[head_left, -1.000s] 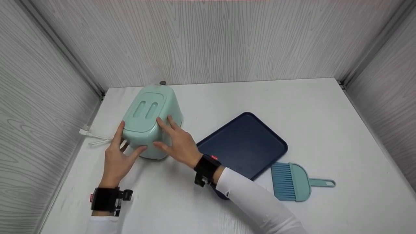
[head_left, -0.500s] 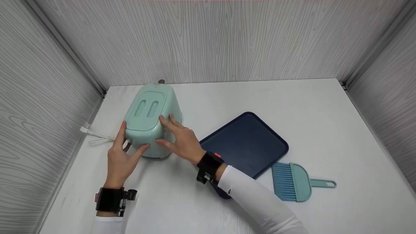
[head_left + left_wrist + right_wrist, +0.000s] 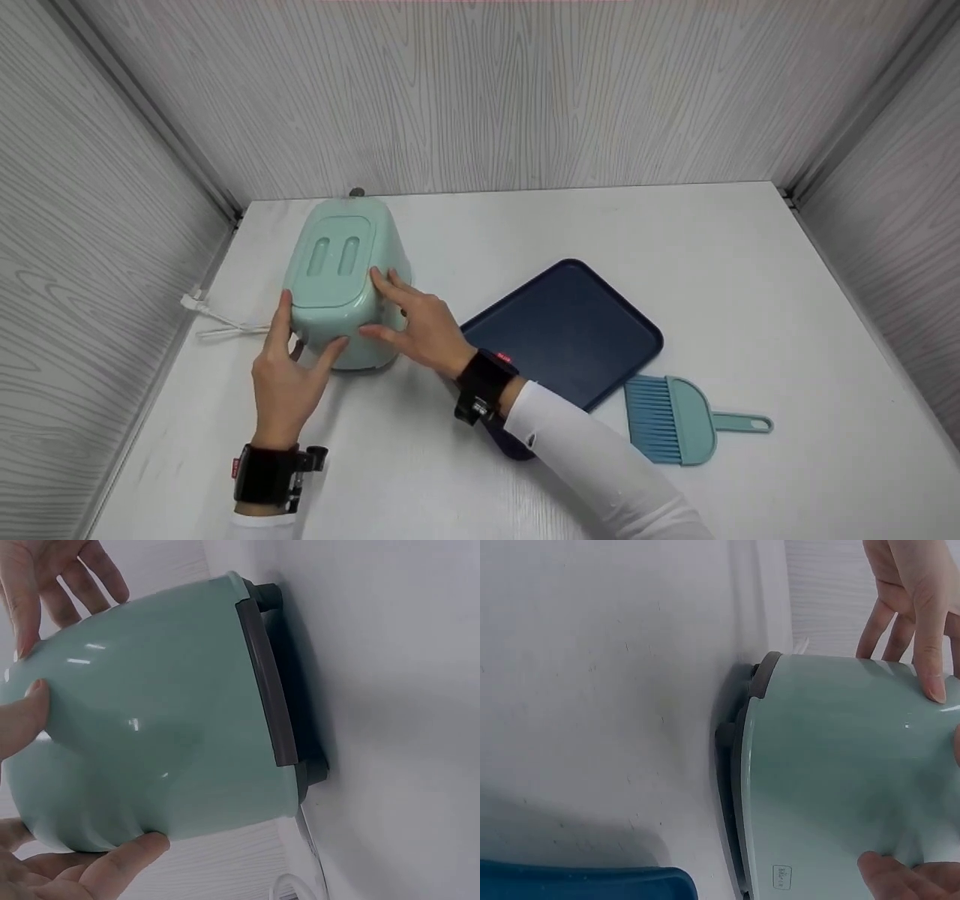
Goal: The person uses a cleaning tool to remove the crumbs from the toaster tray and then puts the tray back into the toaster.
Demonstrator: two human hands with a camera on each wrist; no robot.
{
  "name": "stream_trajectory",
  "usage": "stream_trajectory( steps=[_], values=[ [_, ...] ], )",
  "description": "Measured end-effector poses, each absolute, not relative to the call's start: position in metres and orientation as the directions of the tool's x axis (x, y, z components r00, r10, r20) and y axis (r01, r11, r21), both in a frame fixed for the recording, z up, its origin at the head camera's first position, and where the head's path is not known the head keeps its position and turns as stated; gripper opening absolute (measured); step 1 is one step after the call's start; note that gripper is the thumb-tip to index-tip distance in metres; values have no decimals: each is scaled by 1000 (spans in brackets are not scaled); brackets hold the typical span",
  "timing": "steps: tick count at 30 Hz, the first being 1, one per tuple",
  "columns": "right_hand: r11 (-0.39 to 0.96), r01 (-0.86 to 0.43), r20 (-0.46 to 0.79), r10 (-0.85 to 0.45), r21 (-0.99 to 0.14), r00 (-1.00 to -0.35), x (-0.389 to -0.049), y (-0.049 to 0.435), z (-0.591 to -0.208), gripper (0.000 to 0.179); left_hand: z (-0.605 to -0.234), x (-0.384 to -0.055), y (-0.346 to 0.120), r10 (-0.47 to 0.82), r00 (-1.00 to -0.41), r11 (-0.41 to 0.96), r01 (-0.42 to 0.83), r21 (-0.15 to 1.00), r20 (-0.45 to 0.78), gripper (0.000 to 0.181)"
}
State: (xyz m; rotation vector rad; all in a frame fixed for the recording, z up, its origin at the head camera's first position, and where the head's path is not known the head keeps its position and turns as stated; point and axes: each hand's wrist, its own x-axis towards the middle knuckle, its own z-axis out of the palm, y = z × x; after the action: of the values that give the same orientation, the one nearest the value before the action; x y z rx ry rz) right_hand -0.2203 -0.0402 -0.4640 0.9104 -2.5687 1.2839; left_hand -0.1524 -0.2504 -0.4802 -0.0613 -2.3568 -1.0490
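Observation:
A mint-green toaster (image 3: 334, 262), its lid marked by two oblong recesses, stands upright at the table's left side. My left hand (image 3: 285, 382) holds the near left corner, fingers along the side and thumb on the near end. Across from it, my right hand (image 3: 424, 330) grips the near right corner, its thumb also on the end face. In the left wrist view the toaster's end face (image 3: 165, 720) lies between both hands. Dark feet under the body sit close to the table; whether all of them touch cannot be told.
A white cord with a plug (image 3: 196, 303) lies left of the toaster by the side wall. Right of it rests a dark blue tray (image 3: 562, 337), partly under my right forearm. A teal brush (image 3: 694, 420) lies beside the tray. A grey wood-grain wall (image 3: 495, 97) rises behind.
The toaster has turned slightly, its far end swinging left and its near end shifting a little right. Both hands have stayed on it, the left moving slightly right.

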Motion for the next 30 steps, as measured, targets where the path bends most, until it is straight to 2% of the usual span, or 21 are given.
stream_trajectory(
  steps=[10,17,25,30],
  values=[
    [403,-583,374,-486,-706,-790,-219,-43,-465,93,-481,-139,-232,-272,-807,698,210,685,525,96],
    [403,-577,366,-489,-710,-792,-222,-40,-466,94,-481,-137,-229,-283,-800,715,191,672,529,94],
    [374,-546,335,-497,-750,-801,-226,-35,-466,93,-481,-137,-241,-240,-806,706,237,667,541,85],
    [380,-545,334,-494,-748,-803,-223,-34,-468,92,-475,-143,-267,-166,-851,637,293,713,498,80]
  ],
)
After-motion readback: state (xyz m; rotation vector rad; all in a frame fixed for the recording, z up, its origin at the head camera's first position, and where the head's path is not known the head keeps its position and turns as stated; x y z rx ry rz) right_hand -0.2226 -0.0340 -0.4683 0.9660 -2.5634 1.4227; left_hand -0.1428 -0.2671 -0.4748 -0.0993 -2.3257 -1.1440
